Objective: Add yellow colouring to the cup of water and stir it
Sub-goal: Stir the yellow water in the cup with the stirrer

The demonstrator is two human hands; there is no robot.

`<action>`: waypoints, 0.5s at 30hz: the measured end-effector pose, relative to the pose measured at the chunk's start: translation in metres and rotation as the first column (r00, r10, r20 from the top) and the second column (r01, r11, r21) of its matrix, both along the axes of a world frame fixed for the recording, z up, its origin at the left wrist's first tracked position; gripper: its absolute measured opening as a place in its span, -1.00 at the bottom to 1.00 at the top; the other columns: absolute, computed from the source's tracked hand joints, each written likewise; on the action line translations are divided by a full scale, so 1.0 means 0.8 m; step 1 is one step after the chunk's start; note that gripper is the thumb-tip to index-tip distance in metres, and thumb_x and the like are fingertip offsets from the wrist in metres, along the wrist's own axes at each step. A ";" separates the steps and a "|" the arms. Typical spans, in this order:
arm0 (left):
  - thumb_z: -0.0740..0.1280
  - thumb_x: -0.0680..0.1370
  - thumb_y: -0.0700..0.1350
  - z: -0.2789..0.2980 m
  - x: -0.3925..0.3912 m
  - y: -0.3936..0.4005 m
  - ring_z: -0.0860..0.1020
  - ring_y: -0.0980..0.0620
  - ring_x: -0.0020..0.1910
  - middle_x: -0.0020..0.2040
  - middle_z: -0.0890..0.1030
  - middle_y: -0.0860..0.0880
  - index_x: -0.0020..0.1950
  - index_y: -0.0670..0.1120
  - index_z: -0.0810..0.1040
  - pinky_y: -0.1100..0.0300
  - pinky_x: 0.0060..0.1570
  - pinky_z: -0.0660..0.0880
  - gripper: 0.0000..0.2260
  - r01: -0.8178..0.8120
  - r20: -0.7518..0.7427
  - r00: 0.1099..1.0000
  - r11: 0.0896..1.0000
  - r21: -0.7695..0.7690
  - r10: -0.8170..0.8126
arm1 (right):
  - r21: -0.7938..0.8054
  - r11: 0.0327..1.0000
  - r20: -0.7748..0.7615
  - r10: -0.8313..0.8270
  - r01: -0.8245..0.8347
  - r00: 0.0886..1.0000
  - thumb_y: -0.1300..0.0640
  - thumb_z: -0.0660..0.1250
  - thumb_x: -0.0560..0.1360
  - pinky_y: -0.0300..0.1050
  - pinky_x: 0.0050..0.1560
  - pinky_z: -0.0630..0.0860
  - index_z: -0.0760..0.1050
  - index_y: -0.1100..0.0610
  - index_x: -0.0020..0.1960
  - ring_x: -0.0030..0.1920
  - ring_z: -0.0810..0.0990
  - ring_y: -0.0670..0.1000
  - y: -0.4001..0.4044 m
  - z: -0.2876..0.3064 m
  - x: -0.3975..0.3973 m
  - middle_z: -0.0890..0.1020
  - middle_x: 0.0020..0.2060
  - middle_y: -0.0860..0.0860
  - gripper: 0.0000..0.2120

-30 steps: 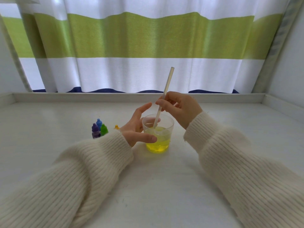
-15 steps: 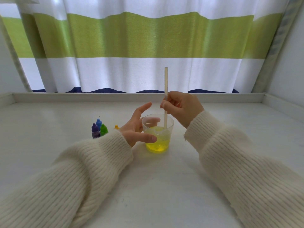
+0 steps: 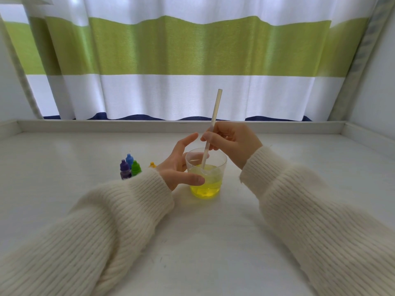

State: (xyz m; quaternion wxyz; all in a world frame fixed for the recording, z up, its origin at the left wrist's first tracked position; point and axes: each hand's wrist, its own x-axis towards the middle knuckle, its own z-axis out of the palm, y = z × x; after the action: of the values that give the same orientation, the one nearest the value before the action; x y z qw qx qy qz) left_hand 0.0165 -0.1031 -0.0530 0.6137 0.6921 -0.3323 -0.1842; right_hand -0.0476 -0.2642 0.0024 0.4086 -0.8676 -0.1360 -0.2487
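While the yellow water sits low in the small clear plastic cup, near the middle of the white worktop and a bit toward its back edge, the stirring step looks like it is under way.

Far to the left, close to the cup, stand little dropper bottles: a purple-capped bottle, a blue-capped bottle and a green-capped bottle. A small yellow cap peeks out just behind the cream knitted sleeve, so most of that bottle is hidden.

Next comes the left hand. It curls round the left side of the cup, thumb on the front wall and one finger behind it, while the first finger points up and free. The cup is probably light and thin, so it could tip or squash. Holding it low and softly on the side seems best.

Then comes the long pale straw. It leans a little, its top tilted to the right, and its bottom end dips in the water. It is probably light and a bit bendy, so a pinch near the middle works well.

Last is the right hand. It hangs above the cup's right rim, fingers curled, pinching the straw between thumb and fingertips.
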 end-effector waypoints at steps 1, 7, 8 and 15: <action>0.46 0.17 -0.31 0.000 0.000 0.000 0.53 0.20 0.06 0.02 0.60 0.17 0.17 0.36 0.17 0.23 -0.07 0.51 -0.17 0.001 0.000 1.000 1.000 -0.001 -0.001 | -0.009 1.000 0.000 -0.002 0.002 1.000 0.05 0.28 0.48 -0.11 -0.05 0.57 0.57 0.04 -0.15 -0.25 0.60 -0.12 0.000 -0.001 0.001 0.63 -0.33 -0.09 -0.88; 0.46 0.16 -0.31 0.000 -0.001 0.001 0.52 0.19 0.08 0.04 0.60 0.14 0.18 0.35 0.19 0.22 -0.04 0.50 -0.16 0.000 -0.014 1.000 1.000 -0.015 -0.001 | -0.085 0.995 0.030 -0.046 0.048 0.999 0.01 0.25 0.48 -0.28 -0.12 0.51 0.54 -0.01 -0.09 -0.26 0.57 -0.20 -0.002 -0.003 0.006 0.59 -0.34 -0.18 -0.89; 0.46 0.16 -0.31 0.000 -0.001 0.001 0.53 0.20 0.07 0.02 0.60 0.15 0.16 0.36 0.19 0.24 -0.07 0.51 -0.17 0.000 -0.013 1.000 1.000 -0.014 0.000 | -0.089 0.994 0.034 -0.055 0.057 0.998 0.00 0.25 0.48 -0.34 -0.15 0.48 0.54 -0.01 -0.09 -0.26 0.56 -0.21 -0.002 -0.003 0.006 0.58 -0.34 -0.20 -0.89; 0.45 0.18 -0.35 -0.001 -0.001 0.001 0.53 0.19 0.06 0.02 0.60 0.16 0.15 0.37 0.20 0.27 -0.13 0.52 -0.17 0.005 -0.026 1.000 1.000 -0.018 -0.005 | -0.132 0.980 0.075 -0.139 0.148 0.987 -0.01 0.25 0.48 -0.42 -0.23 0.38 0.52 -0.01 -0.11 -0.24 0.55 -0.19 -0.011 -0.003 0.009 0.59 -0.31 -0.16 -0.89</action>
State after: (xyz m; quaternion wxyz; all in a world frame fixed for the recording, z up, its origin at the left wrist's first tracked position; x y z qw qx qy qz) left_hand 0.0157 -0.1021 -0.0534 0.6236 0.6834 -0.3277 -0.1916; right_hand -0.0406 -0.2730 0.0000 0.3241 -0.8926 -0.1031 -0.2960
